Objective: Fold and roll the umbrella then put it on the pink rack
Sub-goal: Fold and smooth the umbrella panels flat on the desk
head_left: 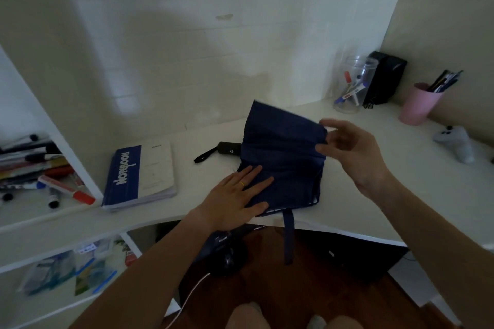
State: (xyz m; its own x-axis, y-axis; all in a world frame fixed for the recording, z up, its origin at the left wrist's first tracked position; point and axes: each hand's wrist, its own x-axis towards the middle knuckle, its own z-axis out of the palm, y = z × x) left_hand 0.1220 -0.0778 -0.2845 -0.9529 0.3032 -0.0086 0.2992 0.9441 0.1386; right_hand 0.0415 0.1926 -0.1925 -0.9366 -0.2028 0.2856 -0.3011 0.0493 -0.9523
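The left hand [238, 195] is lying flat with straight fingers, pressing the near part of the navy umbrella [283, 157] onto the white desk [401, 181], while its strap [289, 235] is hanging over the front edge. The right hand [347, 149] is pinching the fabric's right edge and holding a panel up. Farther back, the umbrella's black handle [228, 148] is pointing left toward a notebook [139, 173], and a pink cup [418, 104] is standing by the wall.

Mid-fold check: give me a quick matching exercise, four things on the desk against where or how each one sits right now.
1 umbrella
2 notebook
3 pink cup
4 closing strap

A hangs over the desk's front edge
B holds pens, far right
C lies closed, left of the umbrella
D pressed flat by the left hand

Pairs: 1-D, 2-C, 3-B, 4-A
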